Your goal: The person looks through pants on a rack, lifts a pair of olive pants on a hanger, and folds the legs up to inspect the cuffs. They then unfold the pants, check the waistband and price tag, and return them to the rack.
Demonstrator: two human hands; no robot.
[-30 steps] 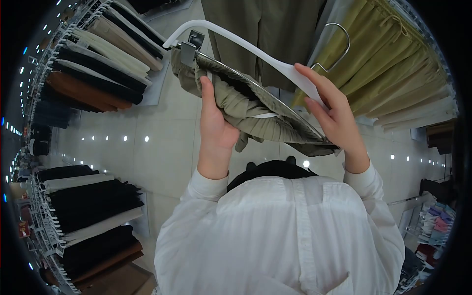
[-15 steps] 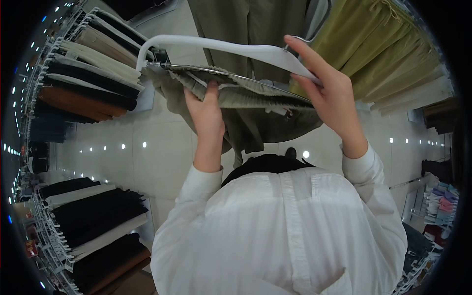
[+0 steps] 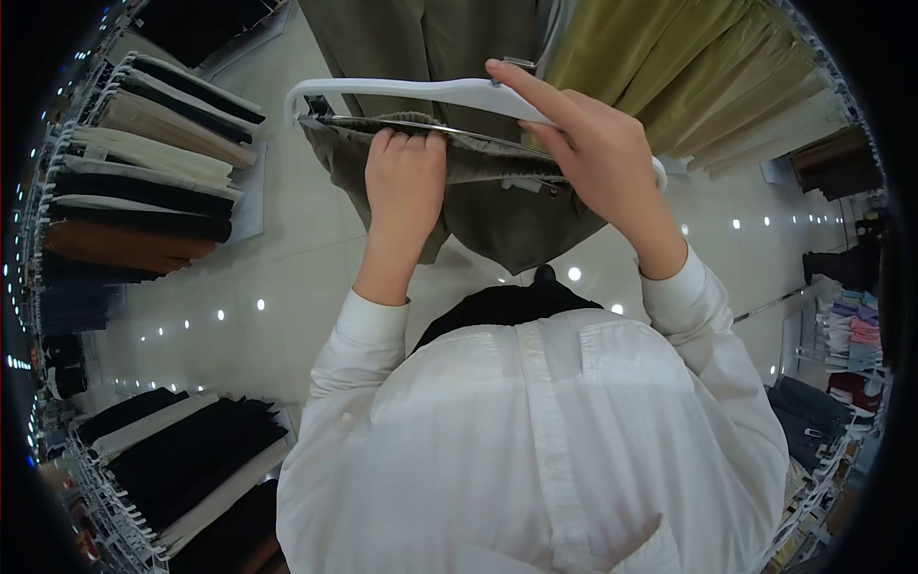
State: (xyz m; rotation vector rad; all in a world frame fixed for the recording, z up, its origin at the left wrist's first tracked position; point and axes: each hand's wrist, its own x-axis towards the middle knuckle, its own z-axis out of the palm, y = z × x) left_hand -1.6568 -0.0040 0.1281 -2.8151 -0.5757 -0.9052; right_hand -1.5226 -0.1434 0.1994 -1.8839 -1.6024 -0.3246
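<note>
My right hand (image 3: pixel 612 163) grips a white clip hanger (image 3: pixel 411 88) near its middle, with the index finger stretched along the top by the hook. A metal bar runs beneath the hanger's arm, and a clip (image 3: pixel 316 107) sits at its left end. From it hangs a dark olive garment (image 3: pixel 521 230) with a gathered elastic waist; its lower part is folded from sight. The fingers of my left hand (image 3: pixel 404 191) are curled over the waistband, close under the bar. A small pale tag (image 3: pixel 521 184) shows at the waist near my right hand.
Behind the hanger hang olive trousers (image 3: pixel 382 38) and yellow-green garments (image 3: pixel 660 67). Racks of folded trousers (image 3: pixel 163 153) line the left, with dark ones (image 3: pixel 191 459) lower down. Stacked coloured clothes (image 3: pixel 851 325) stand at the right. Glossy tiles (image 3: pixel 258 354) cover the floor.
My left hand has turned from thumb-up at the waistband to fingers curled over it, back of hand showing. Hanger and right hand have shifted left in view.
</note>
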